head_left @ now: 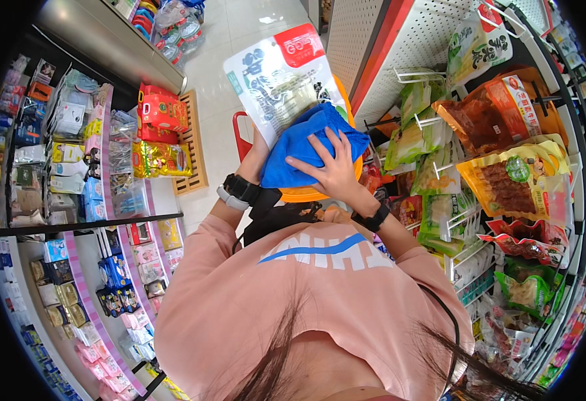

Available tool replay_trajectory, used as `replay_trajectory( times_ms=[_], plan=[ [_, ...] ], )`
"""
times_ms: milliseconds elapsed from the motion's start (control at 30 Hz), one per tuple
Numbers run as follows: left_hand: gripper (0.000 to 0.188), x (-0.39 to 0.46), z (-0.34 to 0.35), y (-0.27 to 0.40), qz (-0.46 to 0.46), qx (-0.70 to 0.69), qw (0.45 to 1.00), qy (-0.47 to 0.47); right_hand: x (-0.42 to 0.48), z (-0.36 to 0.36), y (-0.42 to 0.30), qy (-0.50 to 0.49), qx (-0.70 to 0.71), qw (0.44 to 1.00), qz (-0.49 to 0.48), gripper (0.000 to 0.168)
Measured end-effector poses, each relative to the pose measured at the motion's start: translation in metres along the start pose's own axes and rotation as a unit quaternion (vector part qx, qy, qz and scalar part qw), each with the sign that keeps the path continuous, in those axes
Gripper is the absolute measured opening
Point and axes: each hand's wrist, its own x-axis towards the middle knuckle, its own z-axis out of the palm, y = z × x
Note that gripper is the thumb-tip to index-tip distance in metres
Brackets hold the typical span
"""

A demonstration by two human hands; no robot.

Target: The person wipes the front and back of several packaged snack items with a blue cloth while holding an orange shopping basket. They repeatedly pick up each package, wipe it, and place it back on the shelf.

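Note:
A white plastic food packet (278, 80) with a red corner and printed writing is held up in front of my chest. My left hand (258, 153) grips its left edge, and most of those fingers are hidden behind the packet and the cloth. Over the packet's lower part lies a bunched blue cloth (298, 145). My right hand (334, 165) presses that cloth against the packet with its fingers spread. Behind and below them shows part of an orange round-edged object (298, 194), mostly covered.
At the right, a pegboard rack (393, 55) carries hanging food packets (511, 178) on protruding metal hooks (416, 75). Shelves of small packaged goods (70, 180) stand at the left. Red and gold packs (160, 120) sit by a wooden slatted stand (190, 150) on the tiled floor (218, 75).

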Motion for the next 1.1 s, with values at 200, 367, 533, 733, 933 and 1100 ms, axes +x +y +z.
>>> replay_trajectory(
  times_ms=[200, 367, 533, 733, 933, 1100],
  plan=[
    [0.060, 0.014, -0.001, -0.009, 0.013, -0.029, 0.997, -0.070, 0.029, -0.017, 0.022, 0.111, 0.058, 0.984, 0.125, 0.044],
    [0.056, 0.004, 0.006, -0.023, 0.043, -0.022, 0.998, -0.032, 0.029, -0.014, 0.083, 0.044, 0.213, 0.919, 0.329, 0.043],
    [0.047, 0.001, -0.031, -0.006, 0.136, -0.122, 0.982, -0.057, -0.028, -0.013, 0.117, 0.042, -0.012, 0.942, 0.332, 0.039],
    [0.053, -0.003, -0.054, 0.008, 0.140, -0.119, 0.983, -0.020, -0.029, -0.015, 0.096, 0.008, -0.160, 0.952, 0.261, 0.047],
    [0.081, -0.008, -0.030, 0.011, 0.110, -0.116, 0.983, -0.085, -0.091, 0.055, 0.061, -0.436, 0.054, 0.846, 0.303, 0.064],
    [0.058, 0.000, -0.028, -0.009, 0.055, 0.007, 0.998, 0.021, -0.102, 0.059, 0.075, -0.365, 0.063, 0.884, 0.286, 0.029]
  ],
)
